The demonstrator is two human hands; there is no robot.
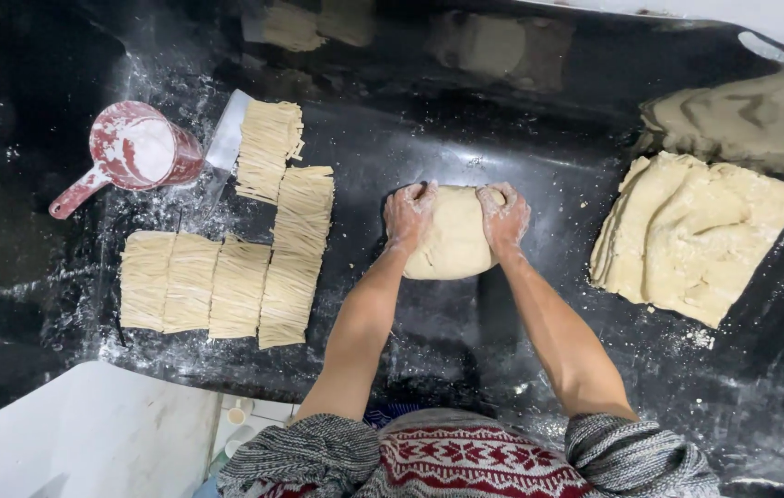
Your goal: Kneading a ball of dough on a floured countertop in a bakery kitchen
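Black, flour-dusted work surface (465,350), extending on all sides of both hands. Well to the right of the right hand: a large stack of folded dough sheets (696,235), pale tan, lying flat and apart from the hands. Well to the left of the left hand: 6 bundles of cut noodle strands (235,277), laid side by side in an L-shaped arrangement. Directly under and between the hands: 1 rounded dough lump (452,235), its near half bare, its far edge covered by the fingers. Beyond the noodle bundles, farthest left: a red flour scoop (134,152) with a handle, holding white flour; a flat metal scraper (224,143) lies just beside it, touching the nearest bundle. Left hand (408,214) and right hand (504,217): both floured, fingers curled over the far upper edge of the lump and pressed down on it, 1 at each side, with dough showing between them.
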